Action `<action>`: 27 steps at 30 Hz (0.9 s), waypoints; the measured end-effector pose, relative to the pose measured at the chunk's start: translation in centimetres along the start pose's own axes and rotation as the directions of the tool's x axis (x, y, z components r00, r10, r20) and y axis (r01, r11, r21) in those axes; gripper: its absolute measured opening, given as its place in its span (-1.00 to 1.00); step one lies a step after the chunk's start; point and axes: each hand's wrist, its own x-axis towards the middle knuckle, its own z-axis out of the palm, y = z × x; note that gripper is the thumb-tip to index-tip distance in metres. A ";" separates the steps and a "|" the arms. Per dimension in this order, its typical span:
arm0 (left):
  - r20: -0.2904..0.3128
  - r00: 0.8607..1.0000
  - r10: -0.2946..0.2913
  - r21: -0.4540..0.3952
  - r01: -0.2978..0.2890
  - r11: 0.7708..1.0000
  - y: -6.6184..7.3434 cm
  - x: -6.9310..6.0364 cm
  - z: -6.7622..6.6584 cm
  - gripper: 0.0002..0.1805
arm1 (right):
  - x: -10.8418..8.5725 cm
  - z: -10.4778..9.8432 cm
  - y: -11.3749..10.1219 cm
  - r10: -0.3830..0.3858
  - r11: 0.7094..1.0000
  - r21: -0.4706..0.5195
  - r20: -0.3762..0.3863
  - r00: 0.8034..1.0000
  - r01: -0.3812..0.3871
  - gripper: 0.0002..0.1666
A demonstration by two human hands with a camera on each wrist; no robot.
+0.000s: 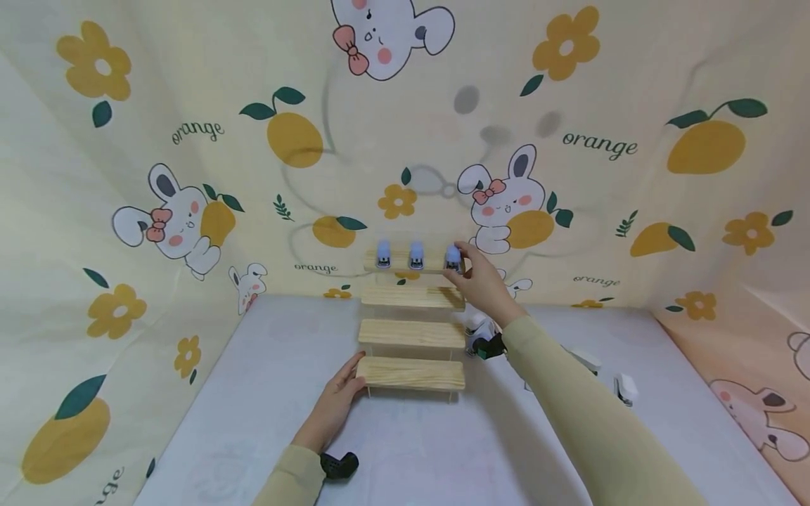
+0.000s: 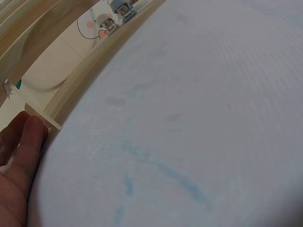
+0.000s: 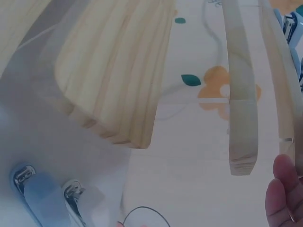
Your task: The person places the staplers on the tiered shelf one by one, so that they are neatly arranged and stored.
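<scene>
A stepped wooden rack (image 1: 411, 333) with several pale boards stands against the back cloth. Along its top board (image 1: 400, 261) sit three small blue staplers: a left one (image 1: 383, 254), a middle one (image 1: 415, 255) and a right one (image 1: 453, 258). My right hand (image 1: 477, 277) pinches the right stapler at the board's end. In the right wrist view its fingertips (image 3: 284, 189) show beside the board, and the held stapler is hidden. My left hand (image 1: 335, 400) grips the left end of the lowest board (image 1: 411, 373), its fingers by a thin leg in the left wrist view.
Right of the rack, partly behind my right arm, more staplers (image 1: 477, 327) stand on the cloth-covered table (image 1: 253, 393). A blue one (image 3: 45, 198) and a white one (image 3: 92, 203) show there. Farther right lies a white stapler (image 1: 625, 388). Patterned cloth (image 1: 405, 126) hangs behind.
</scene>
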 end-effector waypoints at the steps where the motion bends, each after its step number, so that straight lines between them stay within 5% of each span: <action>1: 0.000 1.000 0.000 0.001 0.000 1.000 -0.1 0.0 0.0 -0.41 | 0.1 0.0 0.0 0.001 1.000 0.001 -0.001 1.000 -0.001 -0.18; 17: 0.007 1.000 0.007 -0.007 -0.007 1.000 -0.4 0.2 0.0 -0.41 | 0.1 0.2 0.3 0.024 1.000 0.009 -0.017 1.000 -0.024 -0.13; 27: -0.008 1.000 0.013 0.013 -0.012 1.000 0.0 -0.1 0.1 -0.41 | -2.8 -0.9 1.2 0.028 0.999 0.030 -0.083 0.996 -0.025 -0.09</action>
